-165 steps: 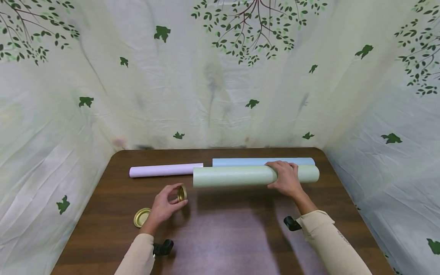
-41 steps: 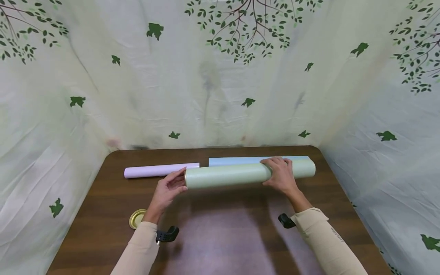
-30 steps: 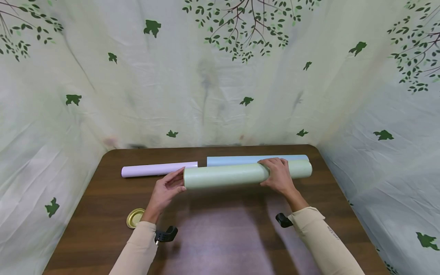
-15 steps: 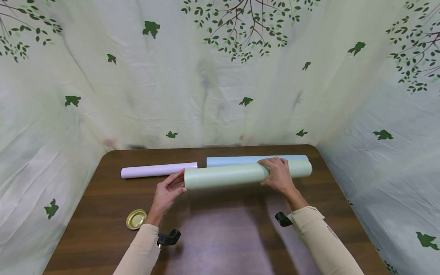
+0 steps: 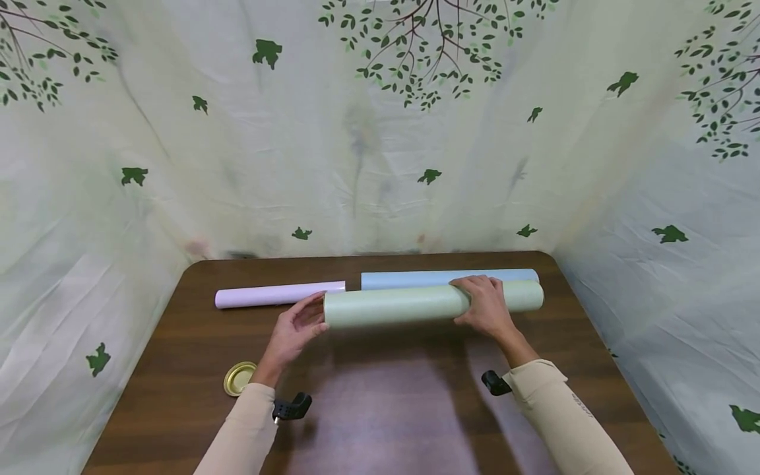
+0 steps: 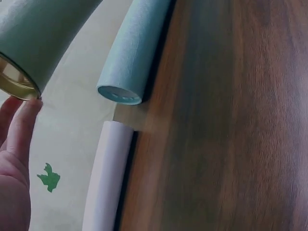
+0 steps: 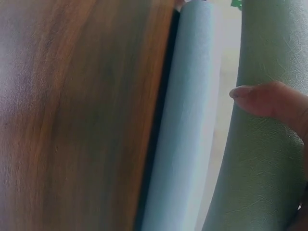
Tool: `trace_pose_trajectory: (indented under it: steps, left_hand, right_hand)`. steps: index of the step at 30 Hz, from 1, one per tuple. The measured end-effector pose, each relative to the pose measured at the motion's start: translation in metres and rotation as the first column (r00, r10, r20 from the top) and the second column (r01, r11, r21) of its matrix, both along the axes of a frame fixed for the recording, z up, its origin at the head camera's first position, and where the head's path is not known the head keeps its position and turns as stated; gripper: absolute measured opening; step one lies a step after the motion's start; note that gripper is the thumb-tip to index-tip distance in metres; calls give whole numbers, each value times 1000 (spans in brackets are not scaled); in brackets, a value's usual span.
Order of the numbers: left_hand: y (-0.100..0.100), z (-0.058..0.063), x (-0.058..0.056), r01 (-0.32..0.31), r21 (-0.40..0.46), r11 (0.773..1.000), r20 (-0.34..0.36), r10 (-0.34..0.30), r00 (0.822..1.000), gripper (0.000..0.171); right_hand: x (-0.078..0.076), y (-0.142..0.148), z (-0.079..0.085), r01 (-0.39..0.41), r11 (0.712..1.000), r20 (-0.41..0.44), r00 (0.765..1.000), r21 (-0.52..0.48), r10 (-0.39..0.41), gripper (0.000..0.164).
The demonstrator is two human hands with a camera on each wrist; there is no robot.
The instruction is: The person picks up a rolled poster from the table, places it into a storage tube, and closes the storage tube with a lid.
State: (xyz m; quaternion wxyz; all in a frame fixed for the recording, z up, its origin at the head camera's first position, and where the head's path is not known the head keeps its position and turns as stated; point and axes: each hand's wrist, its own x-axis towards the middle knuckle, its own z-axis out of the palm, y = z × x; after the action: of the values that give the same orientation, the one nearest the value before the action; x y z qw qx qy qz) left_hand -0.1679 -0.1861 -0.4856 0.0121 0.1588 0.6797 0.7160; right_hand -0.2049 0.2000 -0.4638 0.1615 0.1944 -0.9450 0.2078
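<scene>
A thick pale green cardboard tube (image 5: 392, 308) is held level above the table. My right hand (image 5: 488, 310) grips it from above, right of its middle; the right wrist view shows the thumb (image 7: 260, 98) against its side. At the tube's left end is my left hand (image 5: 293, 336), thumb and fingers about the rim. A gold metal lid (image 6: 18, 85) sits in that end in the left wrist view, with the fingertips (image 6: 32, 103) touching its edge. Another gold lid (image 5: 240, 379) lies on the table beside the left wrist, partly hidden by it.
Behind the green tube, a light blue tube (image 5: 415, 280) lies near the far edge of the brown table (image 5: 178, 409). A thinner lilac tube (image 5: 273, 295) lies to its left. Leaf-printed pale curtains (image 5: 285, 158) hang around the table.
Earlier, my left hand held the gold lid apart from the green tube. It has moved up and right, bringing the lid to the tube's left end. The right hand keeps its grip.
</scene>
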Motion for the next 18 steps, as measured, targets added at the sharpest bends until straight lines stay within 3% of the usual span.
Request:
trace_pose_trajectory:
  steps: [7,11,15,18]
  left_hand:
    - [-2,4,-2,45,-66,997,48,-42,998,62]
    - [-3,7,-5,49,-184,982,-19,-54,998,63]
    - [-1,15,-8,21,-389,921,-134,-79,988,65]
    - [2,23,-11,-32,-559,829,-231,-118,966,64]
  right_hand:
    - [-1,1,-1,2,1000,22,1000,13,-2,72]
    - [0,0,-1,7,1000,42,999,31,-8,72]
    - [0,-1,0,12,999,45,999,38,-13,72]
    - [1,-1,0,7,999,46,999,39,-8,73]
